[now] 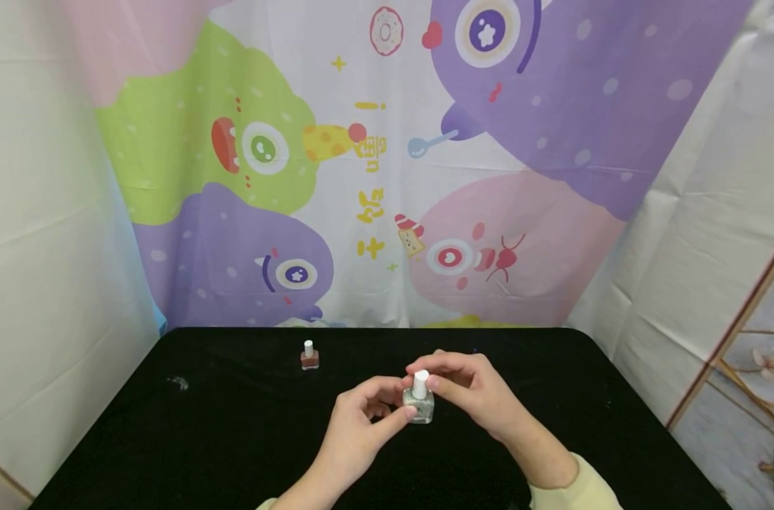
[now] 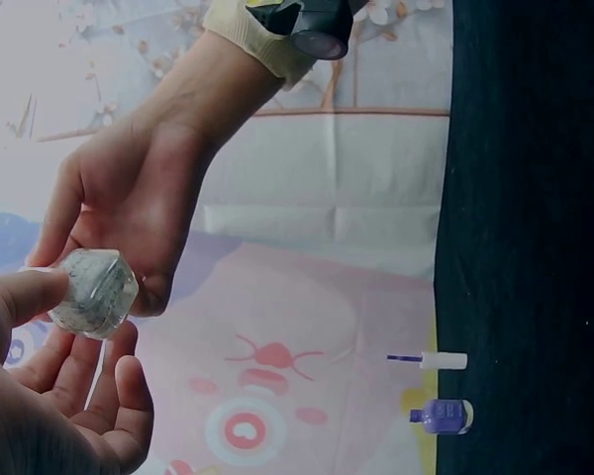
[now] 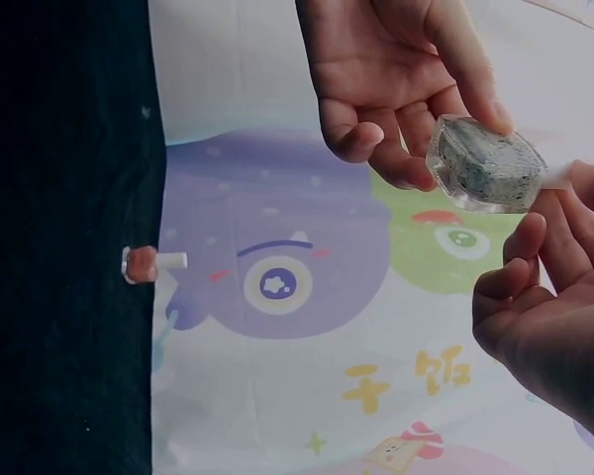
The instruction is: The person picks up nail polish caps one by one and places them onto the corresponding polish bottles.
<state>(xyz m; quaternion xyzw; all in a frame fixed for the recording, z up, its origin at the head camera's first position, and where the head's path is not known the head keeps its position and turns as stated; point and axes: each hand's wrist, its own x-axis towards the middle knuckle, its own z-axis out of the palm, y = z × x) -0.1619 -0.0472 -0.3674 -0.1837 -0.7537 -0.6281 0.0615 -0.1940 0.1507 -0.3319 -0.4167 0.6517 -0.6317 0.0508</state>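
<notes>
Polish bottle (image 1: 423, 411), near-upright: your left hand (image 1: 359, 423) pinches its body, your right hand (image 1: 484, 394) the white cap (image 1: 421, 383) above.

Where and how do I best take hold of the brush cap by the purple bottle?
Best pinch the brush cap around its thick white part, coming in level from the right: its thin brush points up, so reaching down would likely touch it, and the purple bottle stands left of the cap.
</notes>
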